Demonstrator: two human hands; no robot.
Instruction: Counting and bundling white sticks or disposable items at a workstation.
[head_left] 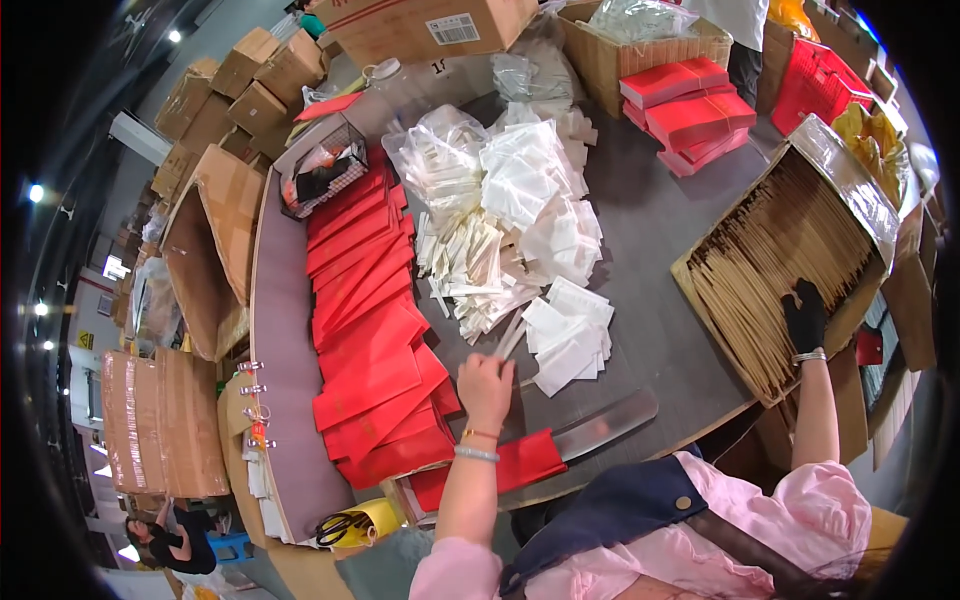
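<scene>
My left hand (487, 388), bare with a bracelet at the wrist, is closed at the table's near side. Its fingertips pinch a thin white strip (512, 334) beside the strip heap. Just left of it lies a long overlapping row of red envelopes (365, 330). My right hand (806, 318), in a black glove with bare fingertips, reaches into a cardboard box (735, 355) at the right. Its fingers are apart and touch the edges of tightly packed brown card pieces (765, 285). A red sleeve (535, 465) covers one end of a flat metal blade (610, 422) at the front edge.
White paper packets (530, 180) and loose strips (480, 270) are heaped mid-table. Bundled red envelopes (690, 115) stand at the far right, near an open carton (650, 45). A wire basket (325, 170) sits far left; a yellow holder with scissors (358, 525) hangs near left.
</scene>
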